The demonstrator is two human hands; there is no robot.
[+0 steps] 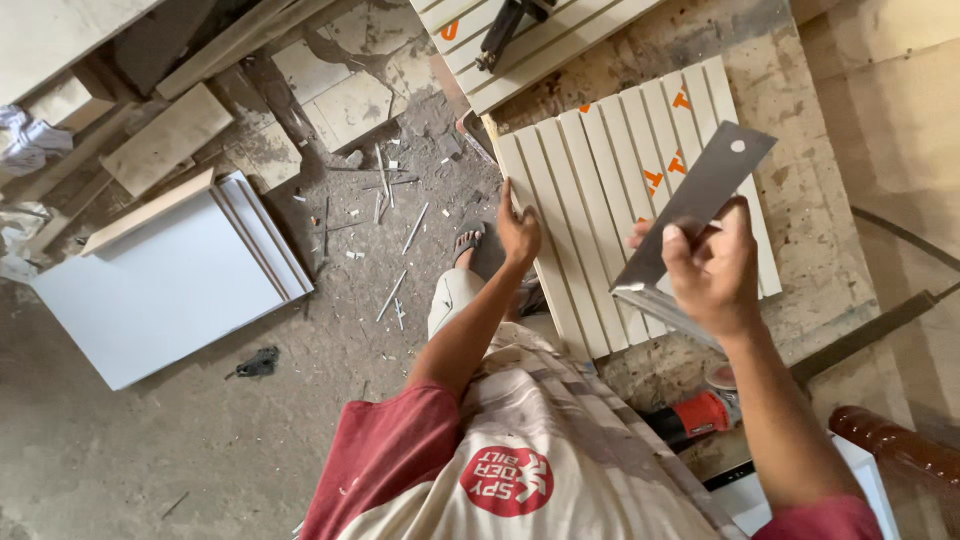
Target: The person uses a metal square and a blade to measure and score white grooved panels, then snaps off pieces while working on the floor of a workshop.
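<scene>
Two bare hands at work: left hand [519, 232] lies flat, fingers spread, on the edge of a white ribbed panel [600, 200] on the floor. Right hand [712, 268] pinches a metal square [695, 205], raised over the panel's right side. Red power tool [697, 416] sits below.

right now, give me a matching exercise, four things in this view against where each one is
Things:
1. metal square
2. fluted panel
3. red power tool
4. flat white board

Places:
A. on the floor at far left
B. under the left hand
C. held up in the right hand
D. on the floor by the right forearm

Pairs: 1-C, 2-B, 3-D, 4-A
</scene>
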